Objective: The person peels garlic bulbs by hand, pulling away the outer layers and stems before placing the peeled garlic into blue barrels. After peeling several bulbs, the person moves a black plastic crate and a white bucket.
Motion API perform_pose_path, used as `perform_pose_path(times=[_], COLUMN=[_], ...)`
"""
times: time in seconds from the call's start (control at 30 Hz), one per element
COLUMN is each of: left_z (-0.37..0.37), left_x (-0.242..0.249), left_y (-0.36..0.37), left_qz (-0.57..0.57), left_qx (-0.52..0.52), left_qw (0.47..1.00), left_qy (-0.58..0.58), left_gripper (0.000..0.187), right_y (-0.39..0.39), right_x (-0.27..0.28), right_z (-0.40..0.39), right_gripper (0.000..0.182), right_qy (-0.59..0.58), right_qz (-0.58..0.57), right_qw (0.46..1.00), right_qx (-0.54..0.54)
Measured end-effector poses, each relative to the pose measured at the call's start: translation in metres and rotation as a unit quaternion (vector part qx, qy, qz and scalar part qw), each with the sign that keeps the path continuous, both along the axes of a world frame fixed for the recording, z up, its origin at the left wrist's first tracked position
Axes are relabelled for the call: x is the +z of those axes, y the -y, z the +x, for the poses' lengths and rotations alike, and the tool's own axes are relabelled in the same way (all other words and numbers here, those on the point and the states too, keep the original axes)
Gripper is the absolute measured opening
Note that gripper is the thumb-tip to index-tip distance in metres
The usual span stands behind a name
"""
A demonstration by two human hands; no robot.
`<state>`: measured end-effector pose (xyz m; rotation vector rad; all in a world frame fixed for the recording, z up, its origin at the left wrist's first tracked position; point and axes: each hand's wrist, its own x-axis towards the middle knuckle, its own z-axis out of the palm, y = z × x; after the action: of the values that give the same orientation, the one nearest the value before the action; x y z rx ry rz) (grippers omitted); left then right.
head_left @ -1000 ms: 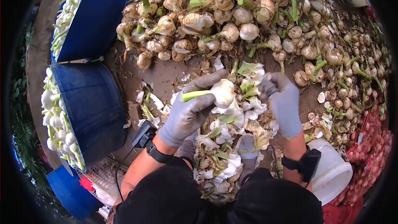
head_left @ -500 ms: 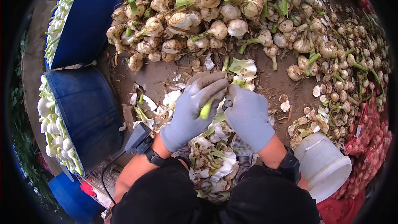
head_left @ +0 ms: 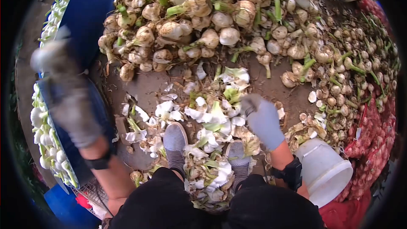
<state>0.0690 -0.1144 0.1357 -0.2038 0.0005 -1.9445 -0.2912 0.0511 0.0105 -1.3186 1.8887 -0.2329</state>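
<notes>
My left hand [head_left: 70,97], in a grey glove, is stretched out over the blue tubs on the left, smeared by motion. A pale round blur, seemingly a garlic bulb [head_left: 53,57], is at its fingers. Gloved too, my right hand [head_left: 262,118] hangs over the peeled skins with its fingers curled round something small and dark that I cannot make out. Below it and to the left lie white and green garlic skins [head_left: 212,116]. Peeled white garlic [head_left: 42,131] fills the tub [head_left: 91,106] beside my left arm.
A large heap of unpeeled garlic [head_left: 203,4] lies ahead, with smaller bulbs [head_left: 339,89] to the right. A white bucket [head_left: 322,169] leans near my right arm, beside red net sacks [head_left: 373,135]. A second blue tub [head_left: 89,12] stands at the upper left. My shoes [head_left: 174,142] are among the skins.
My left hand has swung from the middle to the tubs at the left, away from my right hand. The green stalk no longer shows between them. The right hand has moved slightly right and down.
</notes>
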Motion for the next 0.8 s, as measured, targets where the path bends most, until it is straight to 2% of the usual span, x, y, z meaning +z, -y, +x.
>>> perform_pose_path(times=[0.07,0.1,0.13,0.2,0.23,0.27,0.33,0.37,0.4,0.47,0.5,0.53,0.57,0.6,0.63,0.67,0.7,0.73,0.77,0.8], left_z=[0.018,0.006,-0.018,-0.073,-0.1,-0.121,-0.135,-0.14,-0.147,-0.158,-0.156,-0.153,-0.149,-0.151,-0.151,-0.151,-0.151,-0.153,-0.155,-0.157], left_x=[0.042,0.042,0.037,0.008,-0.017,-0.035,-0.082,-0.105,-0.11,-0.11,-0.117,-0.127,-0.133,-0.112,-0.106,-0.103,-0.102,-0.102,-0.104,-0.104], left_y=[0.009,0.008,0.001,-0.02,-0.032,-0.041,-0.063,-0.075,-0.081,-0.09,-0.091,-0.092,-0.093,-0.095,-0.095,-0.095,-0.095,-0.096,-0.098,-0.1], left_qz=[-0.102,-0.109,-0.102,-0.118,-0.145,-0.053,-0.106,-0.138,-0.227,-0.396,-0.394,-0.393,-0.388,-0.198,-0.154,-0.11,-0.108,-0.156,-0.203,-0.201], left_qx=[0.087,0.085,0.112,0.082,0.028,-0.022,-0.103,-0.112,-0.077,0.02,0.017,-0.023,-0.06,-0.172,-0.168,-0.164,-0.164,-0.148,-0.134,-0.138], left_qw=[0.986,0.986,0.952,0.862,0.825,0.748,0.693,0.681,0.603,0.449,0.448,0.527,0.6,0.67,0.675,0.679,0.676,0.679,0.682,0.684], left_qy=[0.102,0.098,0.265,0.486,0.545,0.661,0.706,0.71,0.76,0.8,0.802,0.753,0.697,0.694,0.702,0.707,0.71,0.702,0.69,0.688], left_gripper=[0.062,0.062,0.06,0.053,0.048,0.039,0.043,0.05,0.058,0.061,0.061,0.061,0.061,0.058,0.058,0.059,0.059,0.06,0.06,0.06], right_y=[0.013,0.024,0.036,0.052,0.054,0.055,0.052,0.044,0.036,0.018,0.017,0.014,0.01,0.012,0.019,0.025,0.028,0.031,0.034,0.034], right_x=[-0.01,-0.02,-0.035,-0.069,-0.079,-0.088,-0.082,-0.057,-0.034,-0.004,0.006,0.01,0.004,0.008,0.019,0.026,0.028,0.032,0.036,0.037], right_z=[-0.021,-0.035,-0.042,-0.055,-0.061,-0.068,-0.065,-0.058,-0.053,-0.021,-0.011,-0.001,0.007,0.008,0.005,0.003,0.004,0.007,0.014,0.019], right_gripper=[0.027,0.027,0.027,0.031,0.031,0.025,0.022,0.022,0.022,0.022,0.023,0.024,0.027,0.027,0.029,0.03,0.03,0.03,0.029,0.029], right_qy=[-0.091,-0.168,-0.172,-0.413,-0.416,-0.409,-0.398,-0.273,-0.143,-0.065,-0.001,0.065,0.222,0.229,0.398,0.548,0.488,0.489,0.456,0.417], right_qz=[-0.135,-0.136,-0.141,-0.035,-0.036,-0.024,-0.009,-0.012,-0.017,-0.156,-0.205,-0.251,-0.201,-0.199,-0.148,-0.089,-0.067,-0.066,0.022,0.112], right_qw=[0.977,0.966,0.964,0.909,0.907,0.911,0.917,0.959,0.984,0.986,0.978,0.963,0.953,0.952,0.894,0.798,0.851,0.851,0.873,0.888], right_qx=[-0.141,-0.141,-0.145,-0.054,-0.056,-0.047,-0.031,-0.07,-0.108,-0.018,0.03,0.074,-0.041,-0.044,-0.143,-0.235,-0.181,-0.181,-0.171,-0.159])
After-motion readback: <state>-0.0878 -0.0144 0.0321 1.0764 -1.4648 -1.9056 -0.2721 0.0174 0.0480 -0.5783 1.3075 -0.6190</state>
